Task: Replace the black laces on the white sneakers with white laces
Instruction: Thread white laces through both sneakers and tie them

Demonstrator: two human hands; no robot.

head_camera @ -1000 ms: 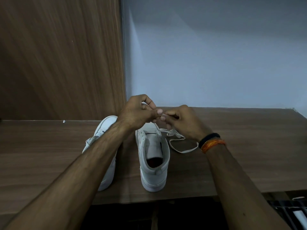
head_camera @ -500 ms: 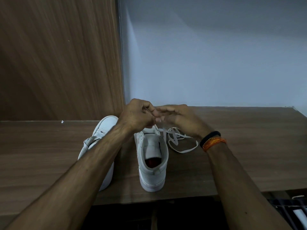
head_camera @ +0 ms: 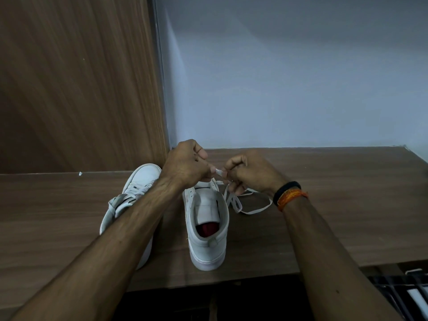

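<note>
Nearest the camera, two bare forearms extend forward over the front edge of the wooden bench (head_camera: 335, 228). The right wrist carries a black band (head_camera: 286, 187) and an orange thread band (head_camera: 292, 197).

Two white sneakers stand on the bench, heels toward the camera. The right sneaker (head_camera: 206, 230) is upright, tongue raised, with a red insole visible inside. The left sneaker (head_camera: 129, 200) sits just beside it and is partly covered by the left forearm.

A white lace (head_camera: 250, 208) lies in loose loops on the bench, just right of the right sneaker's collar, and rises toward the hands.

Above the front part of the right sneaker, the left hand (head_camera: 185, 166) and right hand (head_camera: 249, 173) meet. Both have curled fingers, and each pinches the white lace end between thumb and forefinger (only a short white tip shows between them).

Behind the bench stand a wood-grain panel (head_camera: 76, 84) at left and a pale wall (head_camera: 289, 72) at right.
</note>
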